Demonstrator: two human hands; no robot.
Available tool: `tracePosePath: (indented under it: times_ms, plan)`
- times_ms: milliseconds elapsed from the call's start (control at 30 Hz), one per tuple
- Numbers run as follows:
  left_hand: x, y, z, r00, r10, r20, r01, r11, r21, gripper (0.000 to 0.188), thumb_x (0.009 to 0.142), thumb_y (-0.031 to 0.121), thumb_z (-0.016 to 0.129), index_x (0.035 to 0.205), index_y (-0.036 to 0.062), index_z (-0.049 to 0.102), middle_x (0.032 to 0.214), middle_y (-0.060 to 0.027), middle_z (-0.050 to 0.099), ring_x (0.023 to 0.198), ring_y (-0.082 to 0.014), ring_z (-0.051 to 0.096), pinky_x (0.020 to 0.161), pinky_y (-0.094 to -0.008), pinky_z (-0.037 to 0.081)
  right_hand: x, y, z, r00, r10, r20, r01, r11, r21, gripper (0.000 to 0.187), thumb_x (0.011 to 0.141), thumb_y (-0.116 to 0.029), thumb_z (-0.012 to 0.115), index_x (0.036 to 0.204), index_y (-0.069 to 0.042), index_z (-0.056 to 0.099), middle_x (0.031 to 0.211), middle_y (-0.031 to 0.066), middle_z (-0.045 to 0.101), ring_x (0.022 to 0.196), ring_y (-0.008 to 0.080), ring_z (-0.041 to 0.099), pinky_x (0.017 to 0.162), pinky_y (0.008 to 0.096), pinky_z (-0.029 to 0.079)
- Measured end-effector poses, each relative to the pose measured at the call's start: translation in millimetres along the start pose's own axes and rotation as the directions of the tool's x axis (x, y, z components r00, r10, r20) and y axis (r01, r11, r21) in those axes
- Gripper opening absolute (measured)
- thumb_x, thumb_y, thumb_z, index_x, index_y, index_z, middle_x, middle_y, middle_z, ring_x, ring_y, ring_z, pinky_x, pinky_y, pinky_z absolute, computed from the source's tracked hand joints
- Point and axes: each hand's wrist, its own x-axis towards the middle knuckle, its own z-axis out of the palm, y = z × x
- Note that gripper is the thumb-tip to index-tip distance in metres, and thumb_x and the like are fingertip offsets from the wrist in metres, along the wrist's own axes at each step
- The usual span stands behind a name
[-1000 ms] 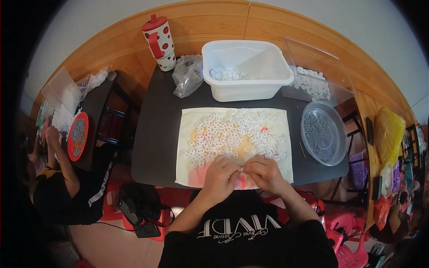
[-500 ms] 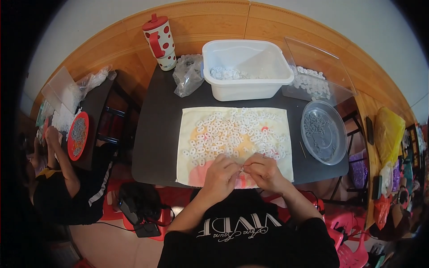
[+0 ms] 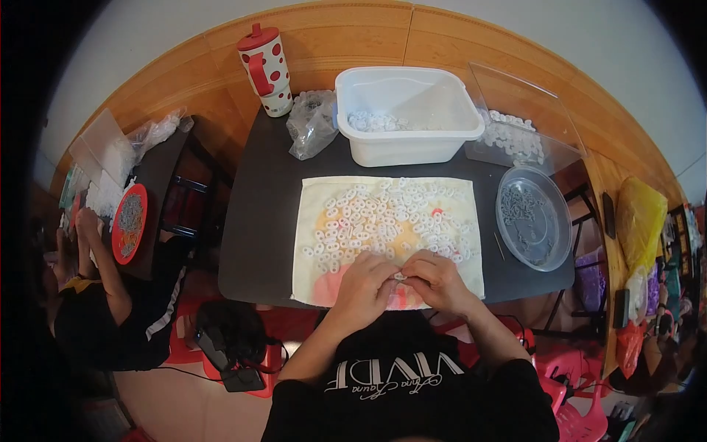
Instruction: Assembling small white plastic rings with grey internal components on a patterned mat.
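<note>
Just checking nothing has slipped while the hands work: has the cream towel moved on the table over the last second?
No. Against the left edge of the black table, the cream towel shows no visible slide in any direction.

Toward 6 o'clock, the wearer's black shirt (image 3: 456, 412) bore large white capital lettering (image 3: 398, 370), upside down in this view, with a thinner line of white script (image 3: 387, 386) running along it on the side nearer the lower edge. At 11 o'clock, the red-spotted white tumbler (image 3: 270, 79) carried small dark print (image 3: 278, 110) close to its base, too tiny to make out
</note>
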Motion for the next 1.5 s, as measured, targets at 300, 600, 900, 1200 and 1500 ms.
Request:
tracePosePath:
  times_ms: [300, 600, 900, 1200, 1500]
  plan:
    - [-2, 1, 2, 0.999, 0.033, -0.013, -0.032, 0.999, 0.036, 0.024, 0.072, -0.006, 0.072, 0.094, 0.0020, 0.070, 0.087, -0.0114, 0.065, 0.084, -0.0326, 0.059, 0.072, -0.0406, 0.049, 1, -4, 0, 0.994, -0.107, -0.010, 0.106, 0.991, -0.081, 0.014, 0.075, 0.007, 0.070, 0.085, -0.001, 0.065, 0.090, 0.0119, 0.063, 0.081, 0.0311, 0.063, 0.066, 0.0385, 0.051]
    - [-7, -1, -2, 0.984, 0.180, -0.016, -0.179, 0.982, 0.054, 0.026, 0.070, -0.009, 0.071, 0.094, 0.0005, 0.070, 0.094, -0.0104, 0.068, 0.085, -0.0303, 0.060, 0.071, -0.0386, 0.050, 2, -12, -3, 0.976, -0.208, 0.070, 0.216, 0.968, -0.128, 0.012, 0.072, 0.006, 0.068, 0.083, 0.001, 0.063, 0.089, 0.0119, 0.059, 0.077, 0.0293, 0.058, 0.065, 0.0363, 0.048]
    - [-7, -4, -3, 0.980, 0.192, 0.050, -0.193, 0.981, 0.023, 0.032, 0.066, -0.011, 0.067, 0.097, -0.0019, 0.070, 0.097, -0.0122, 0.066, 0.085, -0.0311, 0.059, 0.072, -0.0385, 0.050, -1, -6, -1, 0.969, -0.220, 0.115, 0.231, 0.968, -0.097, 0.017, 0.068, 0.005, 0.067, 0.084, 0.001, 0.062, 0.086, 0.0126, 0.055, 0.076, 0.0300, 0.056, 0.065, 0.0377, 0.047]
    - [-5, -3, -2, 0.982, 0.164, 0.095, -0.167, 0.985, 0.032, 0.031, 0.064, -0.013, 0.064, 0.093, -0.0040, 0.067, 0.097, -0.0136, 0.064, 0.087, -0.0322, 0.058, 0.073, -0.0388, 0.050, -1, -2, 1, 0.965, -0.230, 0.129, 0.243, 0.965, -0.101, 0.019, 0.066, 0.003, 0.067, 0.083, 0.000, 0.060, 0.088, 0.0120, 0.054, 0.079, 0.0297, 0.055, 0.068, 0.0375, 0.047]
    - [1, -5, -7, 0.984, 0.129, 0.120, -0.125, 0.991, -0.036, 0.029, 0.070, -0.011, 0.066, 0.098, -0.0047, 0.068, 0.092, -0.0138, 0.063, 0.086, -0.0332, 0.058, 0.072, -0.0394, 0.050, 2, 1, -3, 0.967, -0.206, 0.147, 0.215, 0.975, -0.050, 0.016, 0.069, 0.003, 0.068, 0.083, 0.000, 0.059, 0.087, 0.0116, 0.055, 0.078, 0.0303, 0.056, 0.066, 0.0392, 0.048]
